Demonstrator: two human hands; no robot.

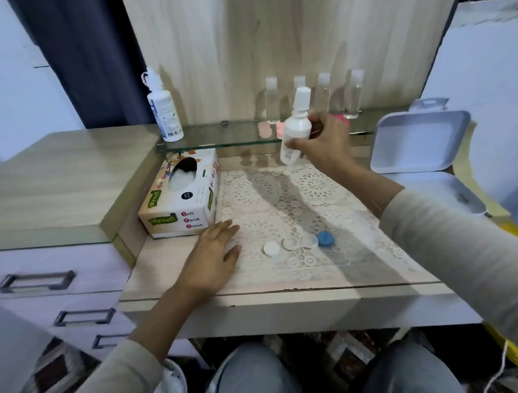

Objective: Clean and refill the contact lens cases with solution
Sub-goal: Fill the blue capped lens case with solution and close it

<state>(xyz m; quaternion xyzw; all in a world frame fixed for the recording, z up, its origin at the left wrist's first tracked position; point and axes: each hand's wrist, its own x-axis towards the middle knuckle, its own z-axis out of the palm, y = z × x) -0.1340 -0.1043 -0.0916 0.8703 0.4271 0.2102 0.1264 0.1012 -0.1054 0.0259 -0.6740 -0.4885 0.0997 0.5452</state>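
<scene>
Right hand (324, 146) is curled round a white solution bottle (295, 129), held in the air at the far edge of the table (172, 277), just in front of the glass shelf (219, 135). The bottle's long axis is close to upright, cap on top, leaning a little to the right. Left hand (215, 251) lies flat on the table with straight fingers and holds nothing.

From the head camera, the open lens case (300, 242) sits on the lace mat, well nearer the person than the bottle and roughly straight below it in the picture. Its two wells run left to right, with a white cap (271, 248) at one end and a blue cap (325, 238) at the other. The wells look empty, though blur makes this uncertain. The left hand is nearer the case; the bottle must come toward the person and tip nozzle down.
</scene>
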